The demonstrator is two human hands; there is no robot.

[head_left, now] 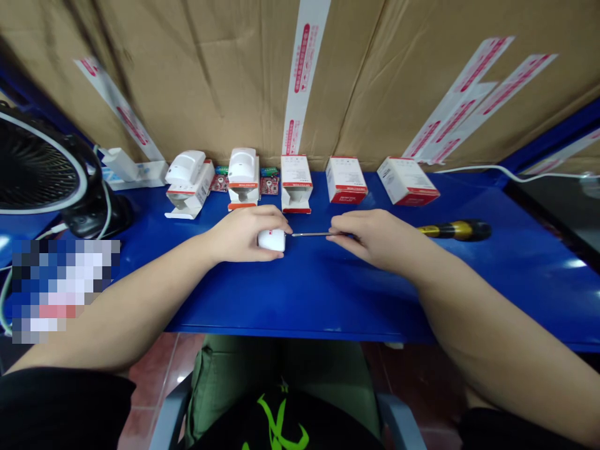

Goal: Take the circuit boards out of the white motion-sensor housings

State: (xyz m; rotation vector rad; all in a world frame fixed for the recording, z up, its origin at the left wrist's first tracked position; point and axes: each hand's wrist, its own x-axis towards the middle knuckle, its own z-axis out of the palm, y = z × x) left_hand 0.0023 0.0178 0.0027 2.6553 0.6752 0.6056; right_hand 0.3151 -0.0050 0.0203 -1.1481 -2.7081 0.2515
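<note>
On the blue table, my left hand (250, 232) is closed around a small white plastic detector (272, 240) with a red mark on it. My right hand (368, 236) grips a screwdriver; only its thin metal shaft (312, 234) shows, pointing left. The tip lies at the detector's right end; whether it touches, I cannot tell. Beyond my left hand, two more white detectors (186, 167) rest on small opened cartons (190, 195). Red circuit boards (269, 185) with green terminal blocks lie beside these cartons. The screwdriver's handle is hidden in my right hand.
More red-and-white cartons (347, 180) stand along the cardboard wall (356, 75). A black and yellow screwdriver (457, 230) lies right of my right hand. At the left are a black fan (37, 162) and a white power strip (143, 175). A white cable (497, 167) runs at the right.
</note>
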